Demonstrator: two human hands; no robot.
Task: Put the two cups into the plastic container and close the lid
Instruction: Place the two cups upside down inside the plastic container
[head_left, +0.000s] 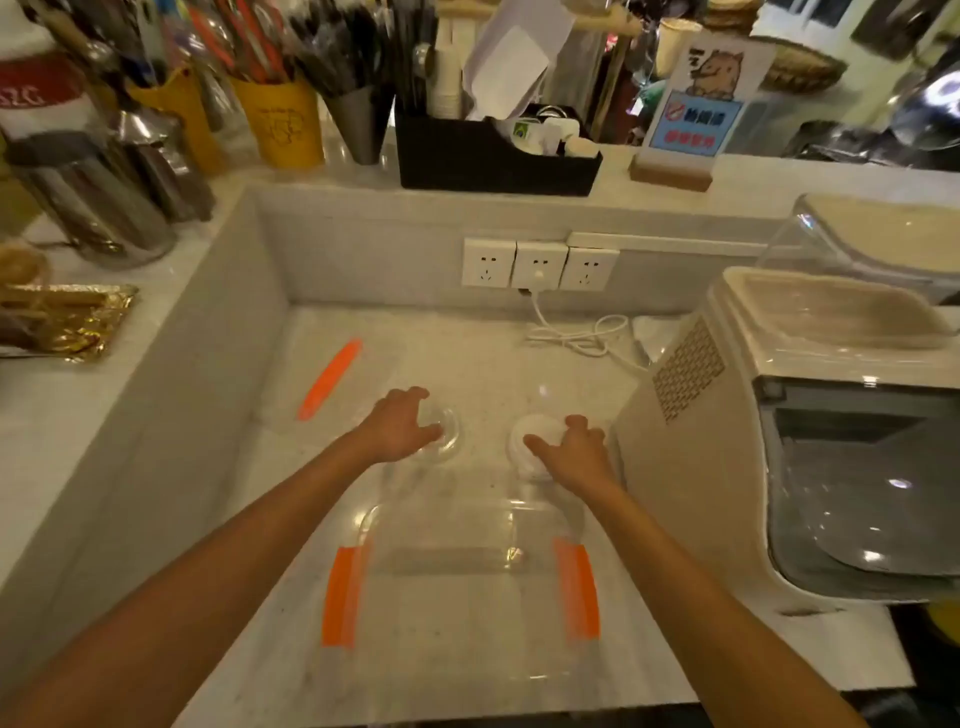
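Note:
A clear plastic container (457, 582) with orange side clips stands open on the counter in front of me. Beyond it a clear cup (449, 428) sits on the counter, and my left hand (397, 428) curls over its rim. To the right a white-lidded cup (530, 434) stands on the counter, with my right hand (576, 452) wrapped around its near side. Both cups still rest on the surface. A clear lid (363, 374) with an orange clip lies flat at the back left, hard to make out.
A white appliance (779, 441) with a clear front stands close on the right. A white cable (576, 332) runs from wall sockets (540, 262) at the back. Low walls (182, 374) enclose the left side; jars and holders crowd the ledge above.

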